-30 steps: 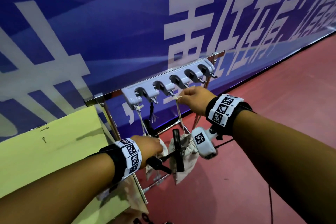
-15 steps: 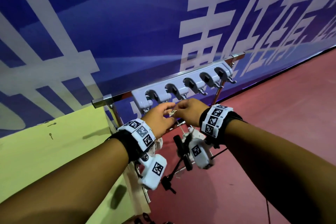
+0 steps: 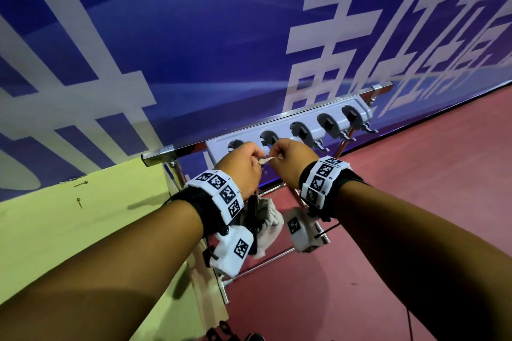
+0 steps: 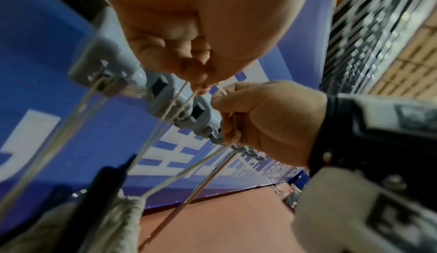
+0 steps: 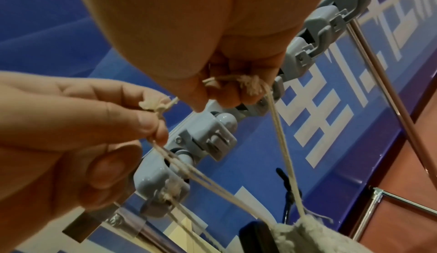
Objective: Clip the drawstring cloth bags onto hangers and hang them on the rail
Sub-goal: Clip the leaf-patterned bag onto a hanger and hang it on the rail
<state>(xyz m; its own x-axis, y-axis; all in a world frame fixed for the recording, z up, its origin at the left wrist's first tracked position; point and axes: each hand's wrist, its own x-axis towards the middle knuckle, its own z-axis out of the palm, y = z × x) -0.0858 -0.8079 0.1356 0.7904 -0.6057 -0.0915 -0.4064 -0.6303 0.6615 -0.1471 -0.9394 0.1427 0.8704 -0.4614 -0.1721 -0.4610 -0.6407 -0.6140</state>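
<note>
A grey clip rack (image 3: 318, 130) with several clips hangs along a metal rail (image 3: 277, 119). In front of it, my left hand (image 3: 256, 159) and right hand (image 3: 277, 156) each pinch a knotted end of a cream drawstring (image 3: 270, 159). In the right wrist view, the right hand's knot (image 5: 250, 85) is against a clip. The left hand's knot (image 5: 156, 107) is held a little in front of the rack. The strings run down to a cream cloth bag (image 3: 267, 220) that hangs below my wrists. Another cream string (image 4: 99, 81) is caught in the leftmost clip.
A yellow-green board (image 3: 83, 230) lies to the left, up against the rack's metal leg (image 3: 177, 174). A blue banner wall (image 3: 194, 36) stands close behind the rail. Red floor (image 3: 415, 202) spreads to the right. A black cord (image 5: 283, 182) hangs under the rack.
My left hand has risen from the bag to the drawstring beside my right hand. Both hands now hold the string ends up at the clips.
</note>
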